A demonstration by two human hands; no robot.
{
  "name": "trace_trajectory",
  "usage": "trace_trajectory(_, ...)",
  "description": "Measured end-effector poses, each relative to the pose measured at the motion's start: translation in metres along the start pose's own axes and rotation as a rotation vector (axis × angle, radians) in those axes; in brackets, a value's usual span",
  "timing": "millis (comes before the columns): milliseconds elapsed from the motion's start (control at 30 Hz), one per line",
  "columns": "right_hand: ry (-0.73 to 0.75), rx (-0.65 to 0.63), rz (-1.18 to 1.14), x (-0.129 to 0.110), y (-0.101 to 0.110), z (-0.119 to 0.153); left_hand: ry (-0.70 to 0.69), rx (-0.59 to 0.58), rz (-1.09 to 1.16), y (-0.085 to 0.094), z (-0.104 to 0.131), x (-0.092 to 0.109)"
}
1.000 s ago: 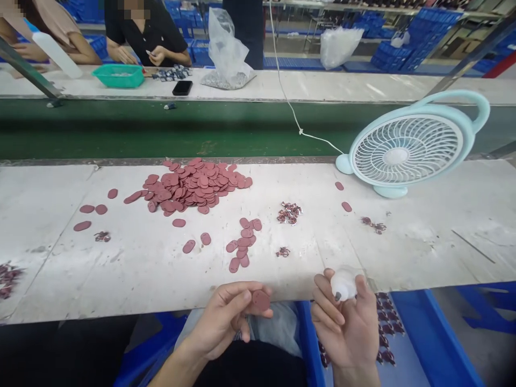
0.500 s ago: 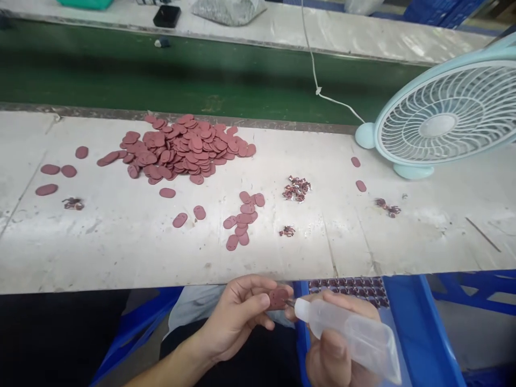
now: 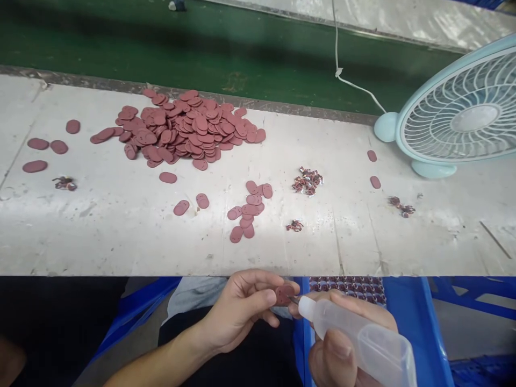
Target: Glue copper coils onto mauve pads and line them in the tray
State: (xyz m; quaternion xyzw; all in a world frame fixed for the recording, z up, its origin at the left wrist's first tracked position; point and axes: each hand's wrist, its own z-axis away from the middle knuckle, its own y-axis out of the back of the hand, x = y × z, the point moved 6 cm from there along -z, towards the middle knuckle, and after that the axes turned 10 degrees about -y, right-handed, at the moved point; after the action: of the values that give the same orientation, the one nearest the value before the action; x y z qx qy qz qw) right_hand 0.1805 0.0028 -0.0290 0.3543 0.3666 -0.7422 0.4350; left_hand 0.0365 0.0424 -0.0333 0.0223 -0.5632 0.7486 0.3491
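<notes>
Pinching a flat, dull-red oval piece [image 3: 285,295] between thumb and fingers, our left hand [image 3: 245,307] sits just on our side of the white worktable's [image 3: 141,242] near edge. Our right hand [image 3: 337,349] is wrapped around a translucent white plastic squeeze bottle [image 3: 365,336], same side of the table. The bit that matters, we reckon, is the thin dark nozzle [image 3: 294,299]: it meets the oval from the right, bottle slanting back away from the table. Touching or just above? Can't tell. Fingers hide part of the oval, so its long axis is anyone's guess. It lies between our hands, in the left's fingertips, right fingers just beside.
</notes>
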Motion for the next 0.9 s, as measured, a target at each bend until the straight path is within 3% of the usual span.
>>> trace_trajectory(67, 0.325, 0.255, 0.137, -0.033, -0.012, 0.009, 0.001, 0.002, -0.005, 0.000, 0.000, 0.000)
trace_trajectory(133, 0.452, 0.335, 0.269, -0.056, -0.031, 0.013, 0.008, 0.003, -0.016, 0.001, 0.000, 0.000)
trace_trajectory(233, 0.475, 0.327, 0.315, -0.071, -0.044, 0.011, 0.020, 0.009, -0.028, 0.001, 0.001, -0.001)
trace_trajectory(367, 0.574, 0.330, 0.357, -0.072, -0.039, 0.011, 0.018, 0.005, -0.025, 0.001, 0.001, -0.002)
trace_trajectory(433, 0.608, 0.254, 0.326, -0.071, -0.039, 0.010, 0.015, 0.001, -0.017, 0.000, 0.001, -0.002)
trace_trajectory(600, 0.524, 0.058, 0.171, -0.072, -0.042, 0.007, 0.009, -0.002, -0.018, -0.001, 0.002, 0.000)
trace_trajectory(900, 0.530, 0.124, 0.271, -0.069, -0.044, 0.015, 0.010, 0.006, -0.017, 0.000, 0.003, 0.000)
